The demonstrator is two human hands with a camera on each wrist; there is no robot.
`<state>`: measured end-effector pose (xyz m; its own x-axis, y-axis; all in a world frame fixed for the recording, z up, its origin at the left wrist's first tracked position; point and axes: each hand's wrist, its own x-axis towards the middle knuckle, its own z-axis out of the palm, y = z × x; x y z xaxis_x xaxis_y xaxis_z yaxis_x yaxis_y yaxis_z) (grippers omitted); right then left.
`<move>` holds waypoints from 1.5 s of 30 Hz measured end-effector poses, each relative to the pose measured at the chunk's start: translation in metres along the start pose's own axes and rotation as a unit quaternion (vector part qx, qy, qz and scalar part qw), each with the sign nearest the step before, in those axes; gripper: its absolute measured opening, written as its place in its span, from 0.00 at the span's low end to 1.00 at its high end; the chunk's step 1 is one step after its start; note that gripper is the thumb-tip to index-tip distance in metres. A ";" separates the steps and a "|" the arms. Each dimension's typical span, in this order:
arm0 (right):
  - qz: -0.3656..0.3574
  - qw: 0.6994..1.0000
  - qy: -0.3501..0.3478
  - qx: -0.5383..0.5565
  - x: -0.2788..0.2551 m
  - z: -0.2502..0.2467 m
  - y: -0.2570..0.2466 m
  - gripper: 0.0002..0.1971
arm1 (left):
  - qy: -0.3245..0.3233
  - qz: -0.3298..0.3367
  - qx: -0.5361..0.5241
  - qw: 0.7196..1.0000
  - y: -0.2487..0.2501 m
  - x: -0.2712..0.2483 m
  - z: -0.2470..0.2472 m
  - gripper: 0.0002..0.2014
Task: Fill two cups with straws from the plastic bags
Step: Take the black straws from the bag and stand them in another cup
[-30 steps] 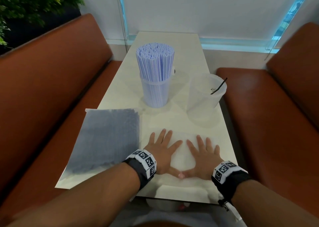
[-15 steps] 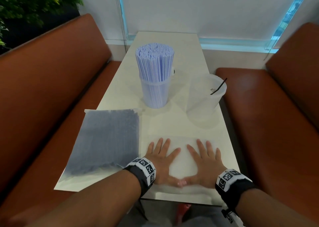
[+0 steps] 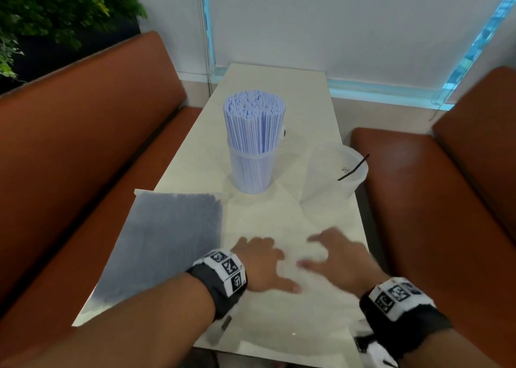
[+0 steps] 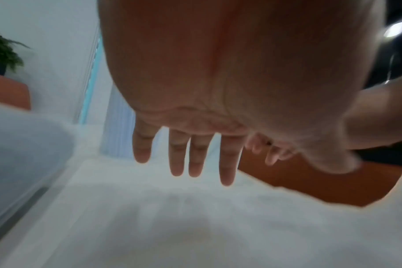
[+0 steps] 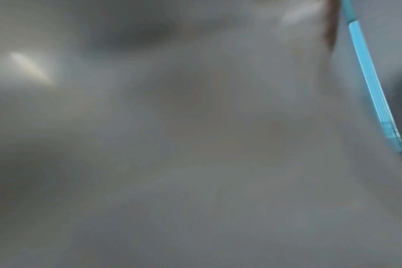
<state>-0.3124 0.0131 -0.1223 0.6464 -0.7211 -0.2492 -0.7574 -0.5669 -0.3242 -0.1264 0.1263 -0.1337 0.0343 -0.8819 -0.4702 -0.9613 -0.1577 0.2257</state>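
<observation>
While the head view looks down the white table [image 3: 279,88], the left hand [image 3: 259,267] lies flat near its front edge with fingers spread, and the right hand [image 3: 340,258] sits just beside it, blurred, fingers apparently extended over a pale, flattened bag [image 3: 293,306]; neither hand grips anything I can make out. 1 cup [image 3: 252,169] farther up the table is packed with upright blue-white straws [image 3: 254,121], so that half of the job looks done. A second, clear cup [image 3: 335,172] stands to its right, holding only 1 thin dark stick [image 3: 353,167], and it probably waits for its share. To the left of the hands lies a full bag of straws [image 3: 167,242], flat, likely kept within easy reach for that filling.

From the left wrist, the fingers [image 4: 227,163] hang straight and slightly parted above the white surface, holding nothing; the filled cup shows behind them, and the bag is a grey blur at the left.

From the right wrist, almost everything is grey blur, with 1 blue strip [image 5: 369,72] at the edge; the hand itself cannot be judged here
</observation>
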 end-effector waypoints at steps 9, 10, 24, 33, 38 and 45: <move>0.051 0.982 0.177 -0.040 0.070 -0.074 0.006 0.19 | 0.269 0.080 -0.020 0.960 0.020 0.070 -0.128 0.23; 0.041 0.984 0.168 -0.042 0.074 -0.074 0.007 0.14 | 0.251 0.080 0.007 0.965 0.020 0.077 -0.131 0.25; -0.039 0.989 0.136 -0.049 0.051 -0.047 -0.034 0.03 | 0.241 0.090 0.064 0.964 -0.019 0.038 -0.101 0.11; -0.047 0.980 0.185 -0.056 -0.010 -0.111 -0.099 0.21 | 0.358 0.015 -0.118 0.926 -0.073 -0.028 -0.094 0.21; -0.098 0.989 0.061 0.089 0.009 -0.062 -0.184 0.10 | 0.223 -0.175 -0.095 0.954 -0.137 -0.058 -0.079 0.22; 0.084 0.954 -0.132 0.255 0.065 0.041 -0.218 0.26 | 0.210 -0.386 -0.125 0.890 -0.206 -0.079 -0.023 0.41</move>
<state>-0.1019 0.1062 -0.1052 0.5717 -0.6214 -0.5358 -0.7520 -0.1357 -0.6450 0.0754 0.2182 -0.1231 0.8073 -0.5480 -0.2193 -0.5183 -0.8359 0.1806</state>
